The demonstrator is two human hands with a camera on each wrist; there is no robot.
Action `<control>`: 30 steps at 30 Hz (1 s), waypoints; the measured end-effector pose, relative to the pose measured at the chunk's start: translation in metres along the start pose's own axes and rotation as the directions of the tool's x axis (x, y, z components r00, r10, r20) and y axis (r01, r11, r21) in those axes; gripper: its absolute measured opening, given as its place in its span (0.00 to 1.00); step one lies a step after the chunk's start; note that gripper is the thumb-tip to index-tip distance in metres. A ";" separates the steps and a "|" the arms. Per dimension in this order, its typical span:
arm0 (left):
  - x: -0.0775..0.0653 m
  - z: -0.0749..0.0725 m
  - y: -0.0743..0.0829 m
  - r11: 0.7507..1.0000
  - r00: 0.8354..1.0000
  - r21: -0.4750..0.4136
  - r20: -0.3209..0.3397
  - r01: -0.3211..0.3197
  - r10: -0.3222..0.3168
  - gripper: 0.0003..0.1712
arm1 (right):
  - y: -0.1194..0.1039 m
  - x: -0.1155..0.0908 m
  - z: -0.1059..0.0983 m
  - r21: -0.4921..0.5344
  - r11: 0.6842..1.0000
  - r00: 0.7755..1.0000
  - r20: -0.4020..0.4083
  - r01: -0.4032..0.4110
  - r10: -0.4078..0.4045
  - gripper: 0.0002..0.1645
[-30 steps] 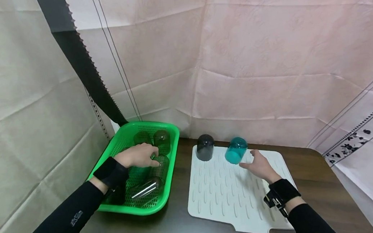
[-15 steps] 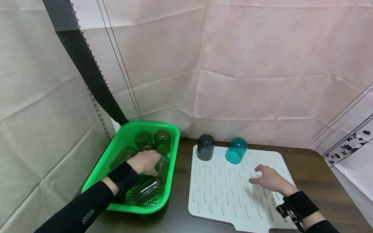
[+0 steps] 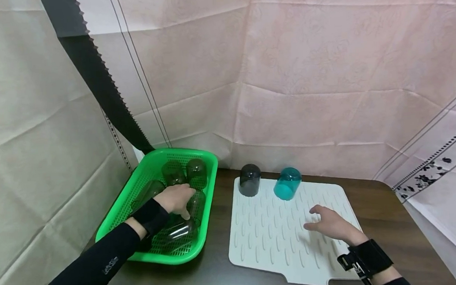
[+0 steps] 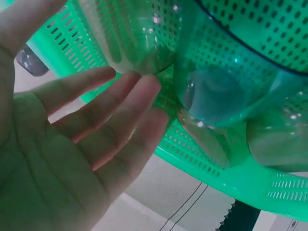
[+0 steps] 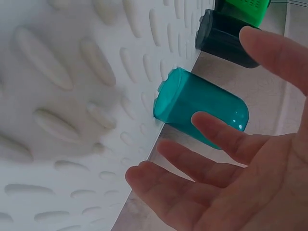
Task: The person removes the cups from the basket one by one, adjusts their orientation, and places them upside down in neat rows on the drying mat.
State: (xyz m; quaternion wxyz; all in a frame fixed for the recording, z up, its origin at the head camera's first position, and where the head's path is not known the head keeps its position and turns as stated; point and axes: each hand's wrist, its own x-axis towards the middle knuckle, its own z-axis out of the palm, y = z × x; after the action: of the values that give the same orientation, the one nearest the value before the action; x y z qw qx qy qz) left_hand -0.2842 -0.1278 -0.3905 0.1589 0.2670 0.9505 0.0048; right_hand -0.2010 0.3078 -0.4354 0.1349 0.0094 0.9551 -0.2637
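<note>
My left hand reaches down into a green perforated basket holding several see-through cups. In the left wrist view its fingers are spread and relaxed. Their tips are close to a clear cup and a bluish cup, gripping neither. My right hand hovers over the white ridged drying mat, fingers loosely bent and holding nothing. Past its fingertips, a teal cup stands upside down at the mat's back edge. A dark grey cup stands likewise to the left of it.
The mat and basket lie on a dark wooden table. Pale cloth hangs behind and to the left, close to the basket and cups. A black band runs down to the basket's back corner.
My right hand has drawn back from the teal cup toward the lower right. My left hand has shifted slightly toward me inside the basket. Both cups on the mat stay put.
</note>
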 end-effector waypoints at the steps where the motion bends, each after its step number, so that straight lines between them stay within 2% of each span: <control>1: 0.000 0.001 0.000 1.000 1.000 0.019 0.003 0.000 0.000 0.45 | 0.000 0.000 0.000 0.002 1.000 1.000 0.001 0.002 -0.002 0.45; 7: 0.002 0.008 -0.003 0.994 0.999 0.109 -0.022 -0.033 0.035 0.45 | -0.002 -0.001 0.000 0.006 1.000 1.000 0.005 0.001 -0.001 0.45; 11: 0.004 0.009 -0.005 0.992 0.994 0.104 -0.074 -0.074 0.082 0.37 | -0.002 0.000 0.000 0.010 1.000 1.000 0.007 -0.006 0.006 0.44; 13: 0.005 0.008 -0.006 0.988 0.984 0.115 -0.131 -0.105 0.120 0.29 | -0.003 0.000 0.000 0.011 1.000 1.000 0.004 -0.005 0.005 0.43; 17: 0.008 0.008 -0.006 0.979 0.949 0.140 -0.258 -0.147 0.180 0.16 | -0.003 0.000 0.001 0.012 1.000 1.000 -0.002 -0.004 0.004 0.43; 20: 0.010 0.007 -0.007 0.980 0.938 0.143 -0.297 -0.141 0.178 0.14 | -0.003 0.001 0.001 0.023 1.000 1.000 -0.006 0.000 0.000 0.43; 25: 0.012 0.005 -0.010 0.987 0.940 0.125 -0.313 -0.101 0.135 0.16 | -0.005 0.002 0.003 0.031 0.999 1.000 0.001 0.013 -0.013 0.42; 30: 0.014 0.003 -0.013 0.988 0.926 0.124 -0.354 -0.092 0.131 0.17 | -0.007 0.000 0.003 0.027 1.000 1.000 -0.001 0.005 -0.005 0.41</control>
State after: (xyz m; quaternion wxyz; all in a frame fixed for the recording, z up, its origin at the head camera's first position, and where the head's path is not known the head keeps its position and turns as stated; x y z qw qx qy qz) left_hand -0.3014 -0.1320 -0.3986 -0.0330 0.3232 0.9457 0.0128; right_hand -0.2008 0.3007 -0.4346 0.1337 0.0090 0.9515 -0.2770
